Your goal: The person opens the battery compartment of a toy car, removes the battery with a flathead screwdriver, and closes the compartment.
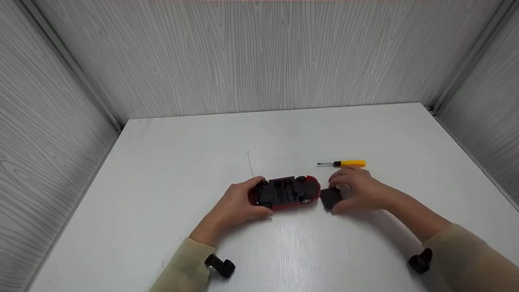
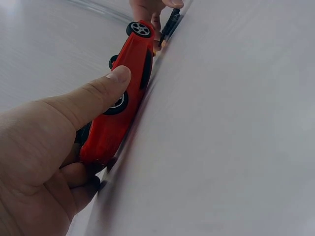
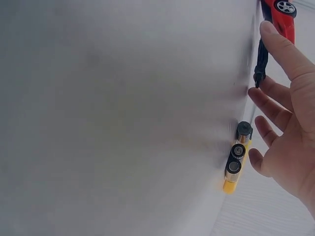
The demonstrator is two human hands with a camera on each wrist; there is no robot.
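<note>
The left hand [image 1: 237,205] grips one end of a single red toy car [image 1: 287,192], thumb laid along its side and fingers curled under the tail (the left wrist view shows the thumb tip beside a wheel). The car lies upside down on the white table [image 1: 162,182], its dark underside facing up; four wheels can be counted from the head view. The right hand [image 1: 357,188] sits just past the car's other end, thumb and fingers pinching one flat black cover [image 1: 330,198] that lies just beside the car's nose. Behind that hand lies one screwdriver [image 1: 342,164] with a yellow handle, near the knuckles but apart from them. In the right wrist view two small batteries [image 3: 235,158] lie end-on by the yellow handle. Grey wood-grain walls [image 1: 259,56] enclose the table on three sides
</note>
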